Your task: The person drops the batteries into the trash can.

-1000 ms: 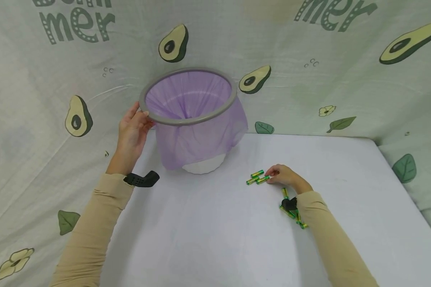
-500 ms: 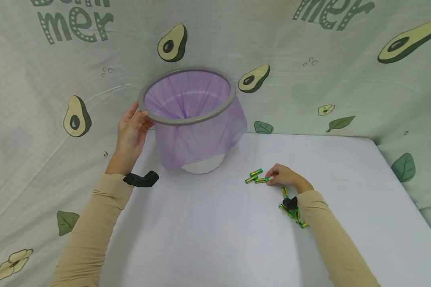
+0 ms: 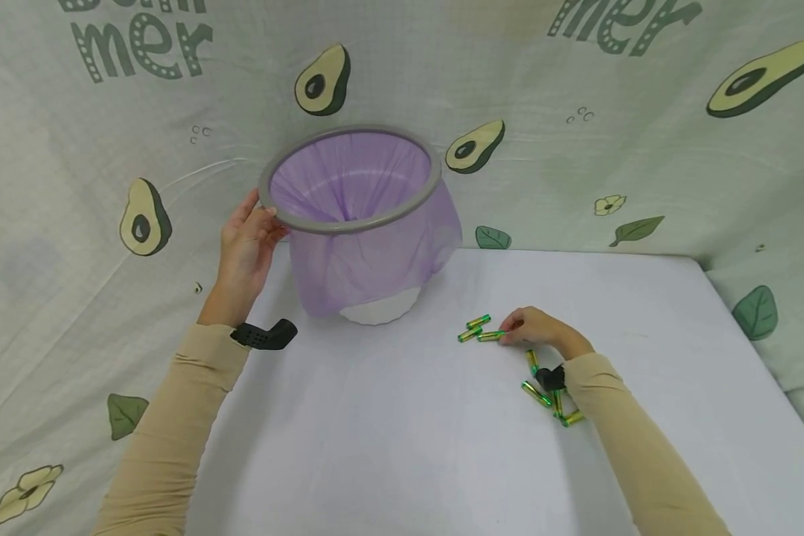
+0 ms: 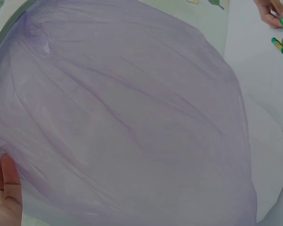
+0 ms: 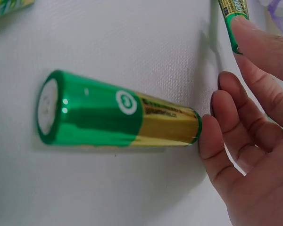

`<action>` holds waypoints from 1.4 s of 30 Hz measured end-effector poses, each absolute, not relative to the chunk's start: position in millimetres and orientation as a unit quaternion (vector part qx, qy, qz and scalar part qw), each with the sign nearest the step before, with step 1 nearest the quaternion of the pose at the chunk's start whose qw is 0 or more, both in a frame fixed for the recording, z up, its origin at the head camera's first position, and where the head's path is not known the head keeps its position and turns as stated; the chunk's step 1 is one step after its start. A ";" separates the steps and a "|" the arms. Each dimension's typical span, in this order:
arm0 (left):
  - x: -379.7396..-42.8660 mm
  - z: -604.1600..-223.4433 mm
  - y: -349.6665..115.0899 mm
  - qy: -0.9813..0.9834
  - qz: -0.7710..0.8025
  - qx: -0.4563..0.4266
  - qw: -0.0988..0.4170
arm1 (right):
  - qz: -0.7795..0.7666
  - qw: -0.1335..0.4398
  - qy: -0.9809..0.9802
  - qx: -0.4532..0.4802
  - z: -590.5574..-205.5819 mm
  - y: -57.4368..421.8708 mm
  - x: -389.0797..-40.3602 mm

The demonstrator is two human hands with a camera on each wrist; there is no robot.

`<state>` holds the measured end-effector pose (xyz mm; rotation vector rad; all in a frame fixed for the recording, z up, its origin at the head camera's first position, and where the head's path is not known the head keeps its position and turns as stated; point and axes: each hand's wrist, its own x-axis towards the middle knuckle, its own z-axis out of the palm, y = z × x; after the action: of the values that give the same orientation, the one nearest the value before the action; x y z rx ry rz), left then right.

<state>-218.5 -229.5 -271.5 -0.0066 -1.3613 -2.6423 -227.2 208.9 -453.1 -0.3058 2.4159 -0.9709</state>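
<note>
My left hand [image 3: 244, 246] grips the grey rim [image 3: 348, 225] of a white waste bin [image 3: 382, 307] at its left side. A translucent purple bin bag [image 3: 368, 264] lines the bin and drapes over its outside. My right hand [image 3: 536, 329] pinches the near end of a green and gold battery [image 3: 491, 336] between thumb and index finger, low over the white table. Two more batteries [image 3: 479, 321] lie just beyond it. In the right wrist view, another battery [image 5: 118, 110] lies close to the other fingers.
Several loose batteries [image 3: 536, 394] lie below and beside my right wrist on the white table [image 3: 388, 432]. A cloth with avocado prints [image 3: 522, 67] hangs behind the table and along its sides. The bin stands at the back left.
My right hand and wrist have shifted slightly to the right, and the pinched battery has turned a little. My left hand and the bin have stayed in place.
</note>
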 end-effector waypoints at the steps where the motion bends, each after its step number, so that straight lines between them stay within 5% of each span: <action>1: -218.7 -271.5 -229.5 -0.458 -0.885 -0.003 0.085 | -0.363 0.260 0.888 -0.111 -453.1 209.1 -227.5; 25: -222.1 -272.9 -228.6 -0.451 -0.888 -0.009 0.093 | -0.350 0.167 0.908 -0.156 -425.8 204.6 -222.9; 42: -222.2 -273.7 -228.6 -0.455 -0.885 -0.012 0.095 | -0.336 0.061 0.915 -0.216 -363.0 190.2 -211.0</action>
<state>-222.2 -228.6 -273.7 -0.0351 -1.3484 -2.6250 -211.0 190.2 -363.0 -0.6543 2.7667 -1.0153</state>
